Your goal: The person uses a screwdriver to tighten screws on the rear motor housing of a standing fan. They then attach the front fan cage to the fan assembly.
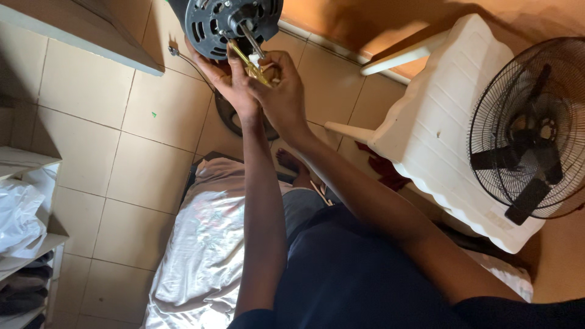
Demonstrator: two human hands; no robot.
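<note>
1. Head view, looking down: both arms reach fwd, away from the person's body, to a black fan motor (226,24) with vent slots, at the top edge of frame, just above the hands.
2. Left hand (228,79) is cupped under the motor's lower rim, fingers curled, steadying it.
3. Right hand (281,91) is closed around a yellow-handled screwdriver (251,64), touching the left hand.
4. Step in hand, as a judgement: tool work on the motor's face, near the shaft (250,38); fastener itself too small to see.
5. Next move prob. calls for keeping the tip seated & the motor held firm.
6. Screwdriver's long axis runs diagonal: handle by the right hand, tip up-left twd the motor. Shaft points down-right, twd the hands.
7. Right of the hands: white plastic chair (439,122), then a caged fan (533,131). Below the wrists: pale cloth (207,244) on tiled floor (140,164).
</note>
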